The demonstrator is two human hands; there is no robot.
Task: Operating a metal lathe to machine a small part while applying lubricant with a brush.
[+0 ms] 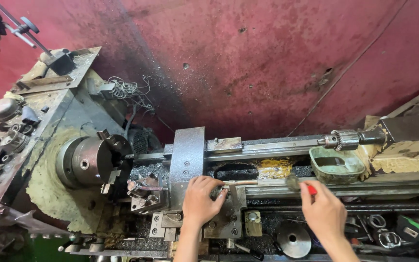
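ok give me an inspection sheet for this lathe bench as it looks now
surface: lathe bed, greasy, dark chips and yellow residue between the ways
job's things: thin rod lying on the carriage; red-handled brush by the bed
clutter: green tray on the bed, drill chuck behind it, round disc and loose metal parts on the lower shelf
grippers: left hand closed around the rod's left end; right hand gripping the brush
cables: tangle of wires behind the chuck
surroundings: stained red wall; no other people seen
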